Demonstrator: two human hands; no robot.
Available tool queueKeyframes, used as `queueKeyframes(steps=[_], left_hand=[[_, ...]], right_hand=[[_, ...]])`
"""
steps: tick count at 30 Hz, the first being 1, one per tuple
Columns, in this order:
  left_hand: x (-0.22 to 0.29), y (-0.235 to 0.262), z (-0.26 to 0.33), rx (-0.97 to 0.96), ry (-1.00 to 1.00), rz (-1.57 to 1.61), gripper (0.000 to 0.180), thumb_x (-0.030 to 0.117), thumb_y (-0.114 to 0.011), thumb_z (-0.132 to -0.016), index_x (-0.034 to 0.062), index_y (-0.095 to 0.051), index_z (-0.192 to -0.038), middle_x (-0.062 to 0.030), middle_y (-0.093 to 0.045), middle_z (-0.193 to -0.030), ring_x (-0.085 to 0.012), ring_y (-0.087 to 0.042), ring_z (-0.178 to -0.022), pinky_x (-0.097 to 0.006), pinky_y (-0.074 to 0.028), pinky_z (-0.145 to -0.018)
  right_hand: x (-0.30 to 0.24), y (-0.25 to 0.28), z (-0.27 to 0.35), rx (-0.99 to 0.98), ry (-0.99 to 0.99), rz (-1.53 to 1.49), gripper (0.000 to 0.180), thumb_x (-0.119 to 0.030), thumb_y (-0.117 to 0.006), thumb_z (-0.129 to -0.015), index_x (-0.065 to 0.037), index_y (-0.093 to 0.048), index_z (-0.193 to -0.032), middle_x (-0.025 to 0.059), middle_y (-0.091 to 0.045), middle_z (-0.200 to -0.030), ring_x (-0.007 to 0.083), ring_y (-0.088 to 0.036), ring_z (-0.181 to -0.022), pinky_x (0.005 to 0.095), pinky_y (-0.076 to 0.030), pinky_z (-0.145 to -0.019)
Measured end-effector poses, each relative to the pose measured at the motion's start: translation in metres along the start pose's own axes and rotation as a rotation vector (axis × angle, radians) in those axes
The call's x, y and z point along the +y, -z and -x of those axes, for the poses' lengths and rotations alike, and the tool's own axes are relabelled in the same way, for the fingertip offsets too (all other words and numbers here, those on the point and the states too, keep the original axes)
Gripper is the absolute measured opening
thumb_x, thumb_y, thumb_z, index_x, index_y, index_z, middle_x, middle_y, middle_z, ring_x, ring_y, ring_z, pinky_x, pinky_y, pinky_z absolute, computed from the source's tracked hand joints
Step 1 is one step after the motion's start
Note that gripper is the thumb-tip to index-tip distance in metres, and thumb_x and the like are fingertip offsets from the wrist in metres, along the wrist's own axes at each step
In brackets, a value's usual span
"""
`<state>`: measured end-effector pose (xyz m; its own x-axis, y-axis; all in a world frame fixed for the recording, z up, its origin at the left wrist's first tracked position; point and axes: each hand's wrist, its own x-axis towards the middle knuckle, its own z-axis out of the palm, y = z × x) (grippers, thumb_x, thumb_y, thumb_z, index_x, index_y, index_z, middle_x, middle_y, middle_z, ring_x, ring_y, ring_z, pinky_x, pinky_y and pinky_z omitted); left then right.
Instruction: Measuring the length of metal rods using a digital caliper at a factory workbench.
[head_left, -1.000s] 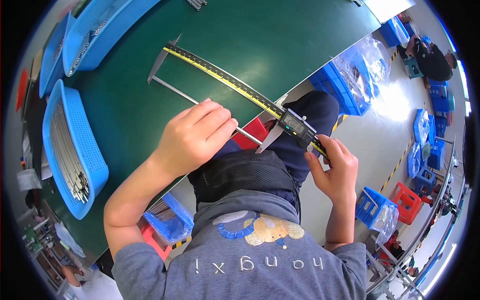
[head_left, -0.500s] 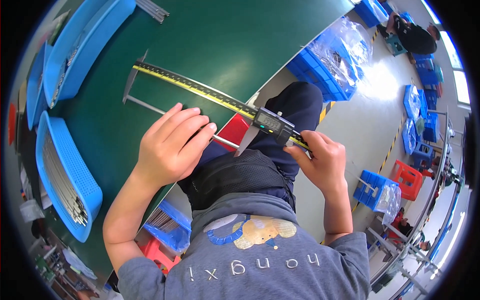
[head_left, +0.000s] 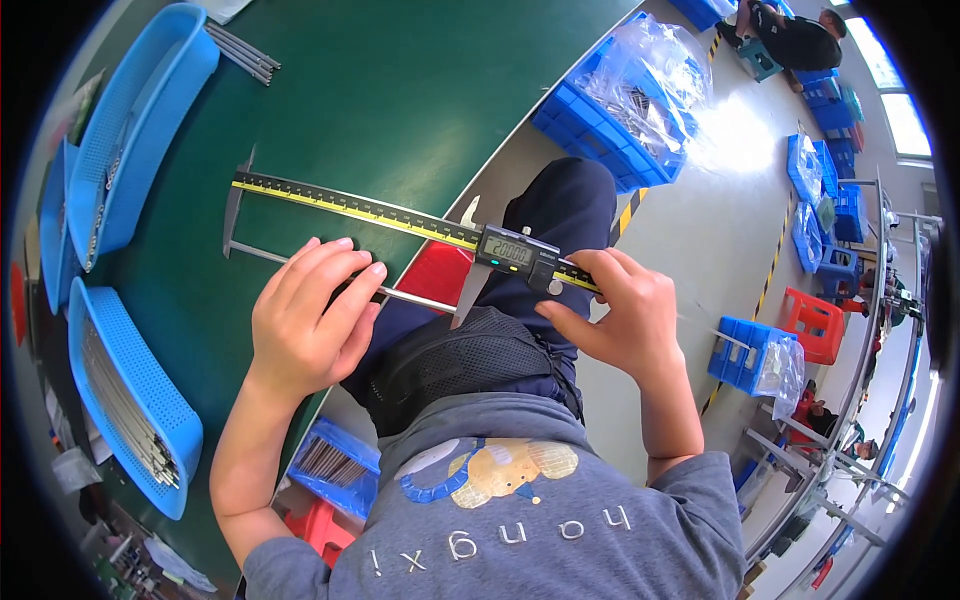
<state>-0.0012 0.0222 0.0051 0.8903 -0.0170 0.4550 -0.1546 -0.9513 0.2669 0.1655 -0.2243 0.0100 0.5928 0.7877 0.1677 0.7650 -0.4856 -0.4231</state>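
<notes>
A long digital caliper (head_left: 360, 207), black and yellow with a small display, slants across the green table's edge. Between its jaws lies a thin metal rod (head_left: 415, 298); its ends are at or close to both jaws. My left hand (head_left: 310, 330) grips the rod near its middle, fingers over the top. At the caliper's right end, my right hand (head_left: 630, 310) has its fingers round the end of the beam, the thumb held away from it below the display housing. Behind the rod is a flat red thing (head_left: 437, 272) at the table edge.
Blue baskets stand along the left of the green table (head_left: 380, 80); the nearer basket (head_left: 175, 400) holds several rods. More loose rods (head_left: 243, 53) lie at the far left. Beyond the table's right edge is a blue crate (head_left: 590, 130) with plastic bags. A person (head_left: 795, 40) sits far off.
The caliper, rod and both hands have shifted left in view, and the caliper lies a little flatter. My right thumb has come away from the caliper. The display reading has changed.
</notes>
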Motion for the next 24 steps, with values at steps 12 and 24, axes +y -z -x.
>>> queueKeyframes(steps=[12,24], left_hand=[[0.024,-0.009,-0.009,-0.090,-0.080,-0.171,0.020,0.015,-0.063,-0.071,0.0045,-0.064,-0.087,-0.0071,-0.061,-0.092,-0.0230,-0.059,-0.092,-0.039,-0.051,-0.083],[-0.067,0.147,-0.013,0.488,0.119,-0.564,0.015,0.002,-0.068,-0.071,0.0058,-0.067,-0.086,-0.0050,-0.062,-0.085,-0.0221,-0.064,-0.070,-0.030,-0.052,-0.059]], right_hand=[[-0.003,-0.001,-0.007,-0.035,0.014,-0.006,0.029,-0.029,-0.075,-0.072,-0.008,-0.061,-0.086,0.0070,-0.057,-0.068,0.0277,-0.059,-0.056,0.0362,-0.044,-0.048],[0.006,-0.005,-0.006,-0.034,0.033,-0.076,0.027,-0.020,-0.075,-0.072,-0.002,-0.060,-0.086,0.0094,-0.055,-0.065,0.0222,-0.051,-0.048,0.0317,-0.039,-0.046]])
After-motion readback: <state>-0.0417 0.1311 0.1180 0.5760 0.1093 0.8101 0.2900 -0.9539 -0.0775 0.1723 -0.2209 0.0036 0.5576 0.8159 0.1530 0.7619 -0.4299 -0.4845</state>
